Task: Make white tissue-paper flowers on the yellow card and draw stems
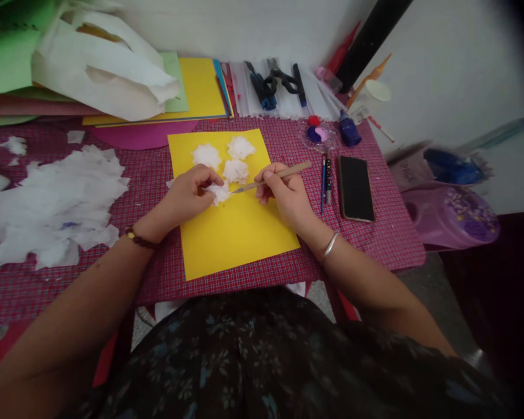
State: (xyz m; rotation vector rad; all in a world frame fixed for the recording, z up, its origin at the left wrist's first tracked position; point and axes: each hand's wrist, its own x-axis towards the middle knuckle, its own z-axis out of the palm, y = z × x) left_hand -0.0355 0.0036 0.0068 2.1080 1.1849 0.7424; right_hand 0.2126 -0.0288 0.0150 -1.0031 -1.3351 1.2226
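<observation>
A yellow sheet of paper (240,233) lies on the table, with several fluffy white crumpled paper tufts (206,155) on its upper half. My left hand (187,195) is closed, thumb and fingers pinching the edge of the lowest paper tuft (219,192). In my right hand (283,192) is a thin tan stick (294,169), gripped like a pen. Its narrow tip touches or nearly touches the right side of that same tuft; I cannot tell which. Whether the stick has bristles is too blurred to see.
White paper pieces (65,203) are heaped at the left. Right of the sheet lie a thin blue brush (323,185), a dark marker (329,180) and a phone (356,189). Behind stand a paint palette (317,135), scissors (282,78), a cutter (261,87) and a blue bottle (349,129).
</observation>
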